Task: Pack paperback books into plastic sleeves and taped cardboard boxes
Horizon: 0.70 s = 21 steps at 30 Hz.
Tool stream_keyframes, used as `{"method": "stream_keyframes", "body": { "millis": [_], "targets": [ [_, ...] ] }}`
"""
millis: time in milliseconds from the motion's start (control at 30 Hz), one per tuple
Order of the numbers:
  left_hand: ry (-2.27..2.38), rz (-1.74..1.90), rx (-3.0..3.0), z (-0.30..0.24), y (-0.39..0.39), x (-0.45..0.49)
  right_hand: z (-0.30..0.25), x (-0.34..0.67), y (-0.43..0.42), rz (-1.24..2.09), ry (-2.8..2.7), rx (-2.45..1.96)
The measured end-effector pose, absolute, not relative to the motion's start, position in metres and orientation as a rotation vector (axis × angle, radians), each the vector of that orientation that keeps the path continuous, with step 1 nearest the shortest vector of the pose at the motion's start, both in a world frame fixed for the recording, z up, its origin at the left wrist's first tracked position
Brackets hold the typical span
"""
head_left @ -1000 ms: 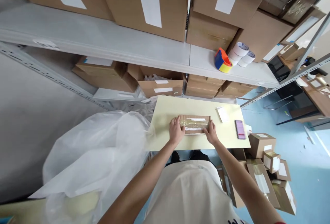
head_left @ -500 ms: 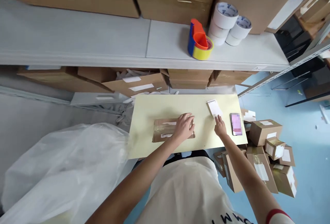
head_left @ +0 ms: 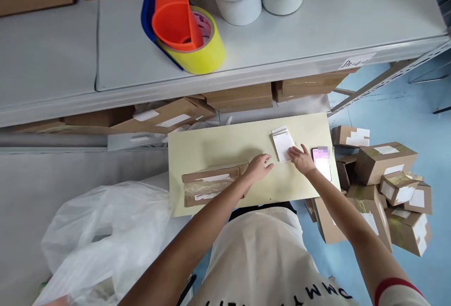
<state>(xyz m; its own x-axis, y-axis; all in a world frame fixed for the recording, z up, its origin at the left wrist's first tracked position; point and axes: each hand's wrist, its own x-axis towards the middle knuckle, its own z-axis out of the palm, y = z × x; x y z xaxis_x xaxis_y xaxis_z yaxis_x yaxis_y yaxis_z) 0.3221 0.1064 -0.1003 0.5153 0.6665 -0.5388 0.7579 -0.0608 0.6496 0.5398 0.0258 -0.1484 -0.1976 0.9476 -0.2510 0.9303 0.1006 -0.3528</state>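
On the pale yellow tabletop (head_left: 225, 141) lies a flat cardboard box (head_left: 190, 193) with clear tape and white labels on it. My left hand (head_left: 260, 167) hovers at the box's right end, fingers curved and apart, holding nothing. A small stack of white label sheets (head_left: 282, 144) rests on the right half of the table. The fingertips of my right hand (head_left: 302, 159) touch the lower right corner of that stack, with thumb and fingers spread. Just right of this hand lies a phone (head_left: 322, 163) with a lit screen, partly covered by my wrist.
Above the table's far side runs a grey shelf (head_left: 317, 29) with a red, blue and yellow tape dispenser (head_left: 183, 29) and white tape rolls (head_left: 239, 3). Several cardboard boxes (head_left: 385, 160) are heaped on the floor at right. Clear plastic sheeting (head_left: 116, 221) bulges at left.
My view has shifted right and closer to the shelf. My left hand has come off the box's top to its right end. My right hand's fingers have spread at the label stack.
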Motion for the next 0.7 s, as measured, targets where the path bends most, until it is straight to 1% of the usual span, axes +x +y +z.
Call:
{"method": "stream_keyframes", "body": {
  "millis": [200, 300, 400, 533, 633, 700],
  "targets": [
    [1.246, -0.151, 1.626, -0.113, 0.110, 0.330, -0.140, 0.549, 0.042, 0.813, -2.383, -1.861],
    [1.280, -0.160, 1.539, -0.114, 0.111, 0.332, -0.134, 0.552, 0.046, 0.769, -2.454, -1.856],
    [1.310, -0.124, 1.377, -0.113, 0.111, 0.337, -0.130, 0.555, 0.046, 0.636, -2.509, -1.901],
    [1.287, -0.006, 1.100, -0.106, 0.113, 0.346, -0.125, 0.559, 0.042, 0.360, -2.448, -1.879],
    [1.292, 0.068, 0.884, -0.094, 0.116, 0.354, -0.116, 0.559, 0.036, 0.160, -2.387, -1.795],
    [1.285, 0.124, 0.786, -0.086, 0.117, 0.360, -0.109, 0.555, 0.031, 0.090, -2.354, -1.676]
  ]
}}
